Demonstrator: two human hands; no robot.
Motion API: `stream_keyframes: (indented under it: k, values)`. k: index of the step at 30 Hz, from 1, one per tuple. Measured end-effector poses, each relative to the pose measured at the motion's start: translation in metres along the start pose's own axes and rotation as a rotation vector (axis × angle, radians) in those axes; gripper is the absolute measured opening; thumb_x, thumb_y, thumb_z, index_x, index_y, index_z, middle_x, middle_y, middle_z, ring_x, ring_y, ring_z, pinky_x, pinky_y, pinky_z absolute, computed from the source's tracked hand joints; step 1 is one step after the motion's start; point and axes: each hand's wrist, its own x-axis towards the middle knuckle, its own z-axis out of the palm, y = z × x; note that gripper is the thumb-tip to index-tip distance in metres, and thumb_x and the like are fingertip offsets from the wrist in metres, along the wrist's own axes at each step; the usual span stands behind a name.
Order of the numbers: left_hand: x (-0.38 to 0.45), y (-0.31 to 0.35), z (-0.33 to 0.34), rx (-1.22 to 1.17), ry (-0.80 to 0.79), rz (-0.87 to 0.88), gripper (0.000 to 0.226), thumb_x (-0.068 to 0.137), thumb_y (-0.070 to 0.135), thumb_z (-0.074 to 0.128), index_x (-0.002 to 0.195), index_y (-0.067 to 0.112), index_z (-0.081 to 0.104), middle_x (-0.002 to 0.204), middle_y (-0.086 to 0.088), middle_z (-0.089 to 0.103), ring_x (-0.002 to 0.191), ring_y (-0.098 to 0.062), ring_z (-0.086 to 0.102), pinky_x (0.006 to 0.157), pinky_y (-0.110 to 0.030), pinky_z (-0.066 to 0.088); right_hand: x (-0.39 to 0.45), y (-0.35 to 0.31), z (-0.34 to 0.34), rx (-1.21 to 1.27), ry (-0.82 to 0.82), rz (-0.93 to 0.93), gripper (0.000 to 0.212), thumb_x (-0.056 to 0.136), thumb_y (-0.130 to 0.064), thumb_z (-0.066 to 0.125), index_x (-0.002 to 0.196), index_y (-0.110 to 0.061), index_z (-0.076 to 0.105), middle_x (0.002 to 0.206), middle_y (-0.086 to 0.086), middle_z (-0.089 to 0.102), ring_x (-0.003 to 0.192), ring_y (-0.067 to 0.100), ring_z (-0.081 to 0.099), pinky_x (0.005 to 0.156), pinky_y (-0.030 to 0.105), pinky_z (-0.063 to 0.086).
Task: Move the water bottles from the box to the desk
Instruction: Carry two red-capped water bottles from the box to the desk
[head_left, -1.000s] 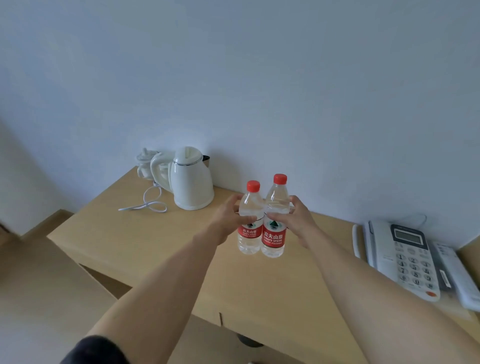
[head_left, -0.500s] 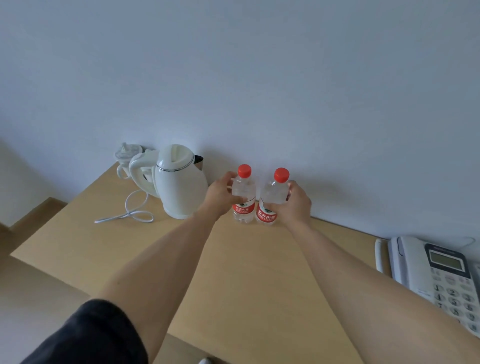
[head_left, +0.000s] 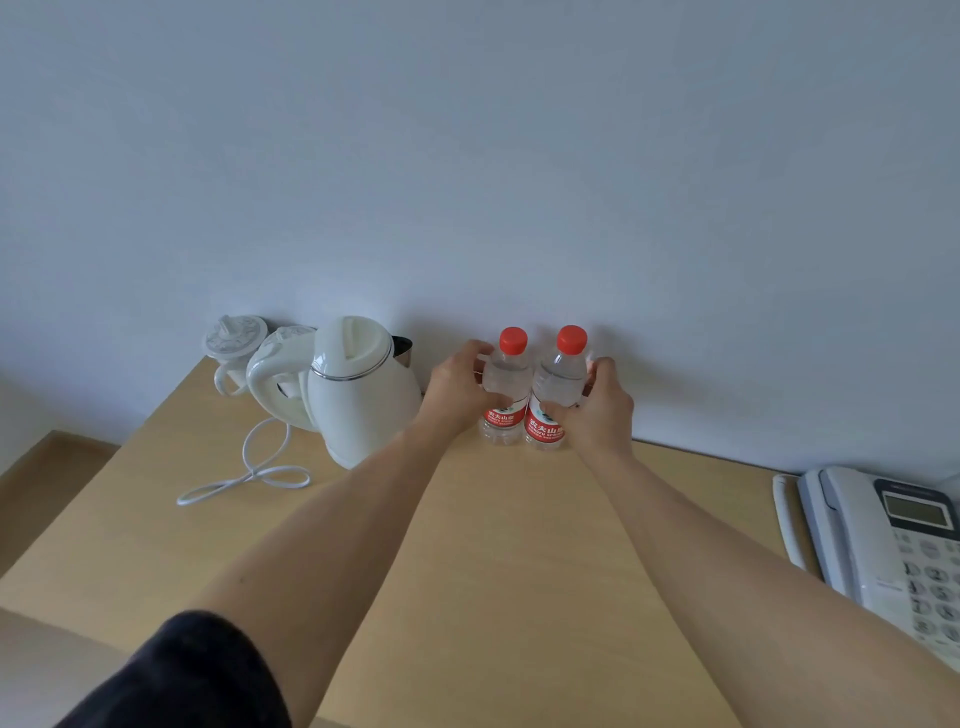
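Two clear water bottles with red caps and red labels stand upright side by side on the wooden desk (head_left: 509, 561), close to the wall. My left hand (head_left: 460, 392) grips the left bottle (head_left: 506, 374) around its middle. The right bottle (head_left: 561, 379) is held the same way by my right hand (head_left: 597, 410). Both bottle bases look set down on the desk top. The box is not in view.
A white electric kettle (head_left: 358, 395) stands just left of the bottles, its white cord (head_left: 249, 473) looped on the desk. Behind it are two lidded white cups (head_left: 234, 343). A grey desk phone (head_left: 893, 540) lies at the right edge.
Both hands carried the bottles away from me toward the wall and lowered them beside the kettle. My view has moved closer over the desk.
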Motion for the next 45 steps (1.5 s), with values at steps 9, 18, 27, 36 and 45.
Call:
stream_keyframes:
  k: [9, 18, 27, 36, 45]
  values:
    - [-0.001, -0.001, -0.003, 0.003, -0.021, -0.008, 0.061, 0.068, 0.024, 0.088, 0.121, 0.018, 0.059, 0.104, 0.003, 0.068, 0.097, -0.017, 0.066, 0.081, -0.033, 0.055, 0.003, -0.005, 0.0, -0.046, 0.007, 0.028, 0.054, 0.068, -0.032, 0.088, 0.098, -0.01, 0.049, 0.091, 0.006, 0.059, 0.084, 0.024, 0.056, 0.068, 0.03, 0.038]
    - [-0.002, 0.012, -0.006, 0.05, 0.062, 0.05, 0.05, 0.069, 0.03, 0.089, 0.11, 0.016, 0.064, 0.091, 0.004, 0.065, 0.087, -0.019, 0.064, 0.071, -0.029, 0.048, 0.004, -0.016, -0.009, -0.032, 0.076, -0.079, 0.046, 0.073, -0.035, 0.086, 0.103, -0.014, 0.058, 0.092, 0.001, 0.059, 0.085, 0.018, 0.054, 0.072, 0.026, 0.036]
    - [0.005, 0.006, -0.02, 0.079, 0.098, -0.001, 0.054, 0.07, 0.025, 0.089, 0.116, 0.014, 0.066, 0.096, 0.0, 0.068, 0.09, -0.021, 0.066, 0.078, -0.036, 0.057, 0.006, -0.017, -0.006, -0.025, 0.077, -0.078, 0.041, 0.073, -0.027, 0.086, 0.101, -0.014, 0.059, 0.088, -0.001, 0.056, 0.081, 0.018, 0.051, 0.071, 0.026, 0.036]
    - [0.006, 0.01, -0.024, 0.098, 0.073, -0.007, 0.052, 0.075, 0.03, 0.086, 0.119, 0.012, 0.064, 0.106, -0.003, 0.069, 0.098, -0.022, 0.063, 0.081, -0.033, 0.052, 0.005, -0.031, 0.01, 0.012, 0.034, -0.109, 0.043, 0.074, -0.023, 0.087, 0.105, -0.01, 0.06, 0.09, -0.002, 0.056, 0.084, 0.018, 0.051, 0.073, 0.026, 0.037]
    - [0.002, 0.015, -0.011, 0.057, 0.092, -0.008, 0.05, 0.073, 0.026, 0.088, 0.115, 0.01, 0.066, 0.103, -0.006, 0.071, 0.093, -0.023, 0.066, 0.079, -0.034, 0.053, 0.007, -0.022, 0.0, -0.025, 0.061, -0.11, 0.04, 0.075, -0.021, 0.086, 0.103, -0.01, 0.061, 0.086, -0.003, 0.056, 0.081, 0.017, 0.052, 0.072, 0.027, 0.039]
